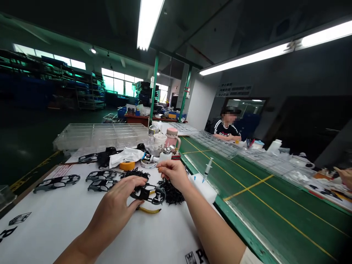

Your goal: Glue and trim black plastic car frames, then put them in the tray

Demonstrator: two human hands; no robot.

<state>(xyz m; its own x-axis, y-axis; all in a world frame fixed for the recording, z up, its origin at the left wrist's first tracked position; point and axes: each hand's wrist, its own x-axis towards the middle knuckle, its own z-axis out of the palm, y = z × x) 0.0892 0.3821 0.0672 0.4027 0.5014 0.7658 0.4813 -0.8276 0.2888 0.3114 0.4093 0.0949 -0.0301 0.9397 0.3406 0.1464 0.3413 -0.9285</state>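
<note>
My left hand (121,198) is closed on a black plastic frame (150,194) with rounded openings, held tilted above the white work surface (68,223). Beyond it my right hand (174,174) is raised, with thumb and fingertips pinched together; whatever lies between them is too small to name. Beneath the right hand spreads a pile of small black parts (173,194). A second heap of black parts (137,173) sits behind the left hand. Yellow-handled pliers (150,210) lie under the held frame, partly hidden by it. More black frames (59,182) rest to the left.
Clear plastic trays (101,135) are stacked at the back left. A white cloth (125,157), orange tape roll (127,166), mug (160,143) and pink bottle (172,137) stand behind the parts. A syringe (208,169) sticks up from a white block (205,187). Another person (227,126) sits across the green table (247,194).
</note>
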